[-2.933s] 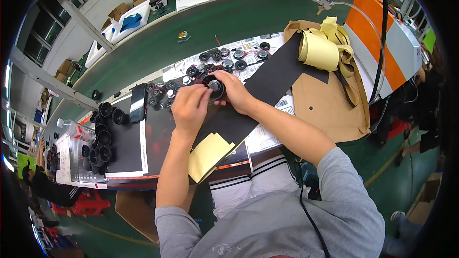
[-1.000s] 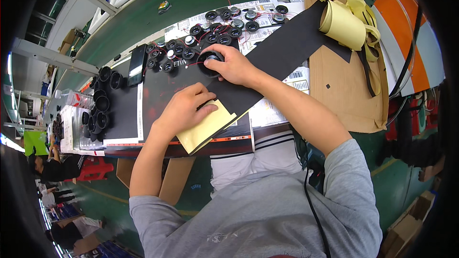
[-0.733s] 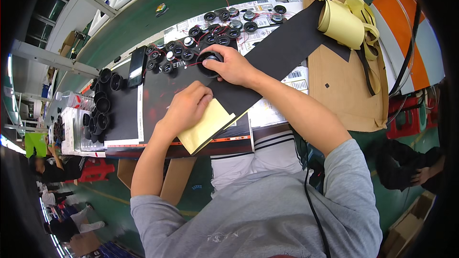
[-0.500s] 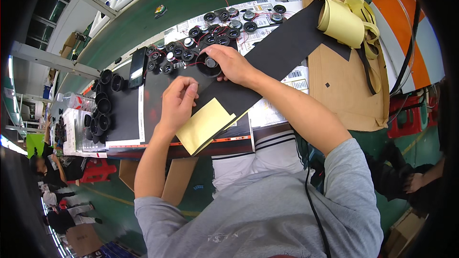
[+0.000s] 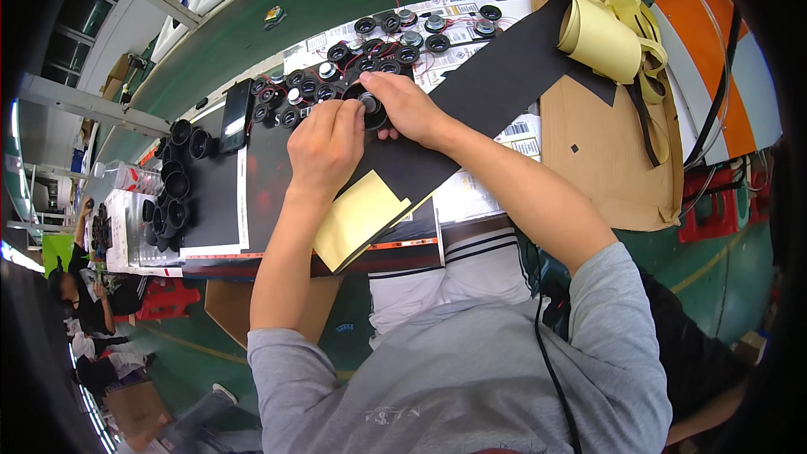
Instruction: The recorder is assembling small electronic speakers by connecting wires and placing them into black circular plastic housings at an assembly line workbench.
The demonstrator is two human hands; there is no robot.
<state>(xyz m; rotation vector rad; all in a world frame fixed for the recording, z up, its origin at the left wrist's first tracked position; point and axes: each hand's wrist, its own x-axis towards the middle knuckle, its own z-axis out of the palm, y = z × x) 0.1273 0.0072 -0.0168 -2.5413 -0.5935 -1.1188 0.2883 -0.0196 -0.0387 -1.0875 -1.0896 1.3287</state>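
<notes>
My right hand (image 5: pixel 407 109) grips a small round loudspeaker (image 5: pixel 371 106) with a black cup-shaped body and a silvery centre. Closed fingertips of my left hand (image 5: pixel 324 147) press against the near-left side of that loudspeaker; whatever they pinch is hidden. Below the hands lies a piece of yellow backing sheet (image 5: pixel 357 220) over black material. A long black foam strip (image 5: pixel 496 76) runs from under my right wrist up to a yellow-backed roll (image 5: pixel 598 40). Beyond my hands sit several loudspeakers (image 5: pixel 326 91) with red wires.
Several black plastic cups (image 5: pixel 175 185) stand at the table's left, beside a dark phone (image 5: pixel 236 118). At right, a shallow cardboard tray (image 5: pixel 609 181) holds the roll and peeled yellow strips. A clear plastic container (image 5: pixel 130 175) is at far left, with another person beyond the table end.
My left hand has moved up and right to meet the loudspeaker in my right hand. The right hand stays almost in place. My view has shifted slightly.
</notes>
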